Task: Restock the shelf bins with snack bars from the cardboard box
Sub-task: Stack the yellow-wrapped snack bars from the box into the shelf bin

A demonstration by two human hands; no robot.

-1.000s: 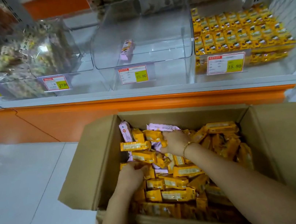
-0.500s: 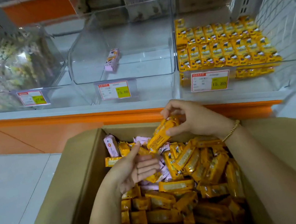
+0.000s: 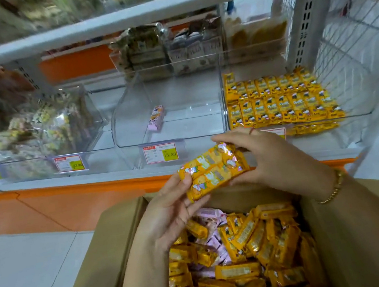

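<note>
Two yellow snack bars (image 3: 213, 171) lie side by side, held above the far edge of the open cardboard box (image 3: 100, 274). My left hand (image 3: 169, 210) grips their left end from below, and my right hand (image 3: 269, 158) grips their right end. The box is full of yellow and a few pink bars (image 3: 245, 258). On the shelf, the right clear bin (image 3: 355, 108) holds rows of yellow bars (image 3: 280, 100). The middle clear bin (image 3: 129, 108) holds a single pink bar (image 3: 155, 118).
A left bin (image 3: 34, 132) holds mixed wrapped snacks. Price tags (image 3: 160, 153) hang on the bin fronts. An orange base panel (image 3: 74, 204) runs under the shelf. Grey floor tiles (image 3: 25, 271) lie left of the box. A wire grid side panel (image 3: 351, 50) stands at the right.
Both hands rose out of the box. From digging among the bars, they came together, and they now hold two yellow bars higher, in front of the shelf bins.
</note>
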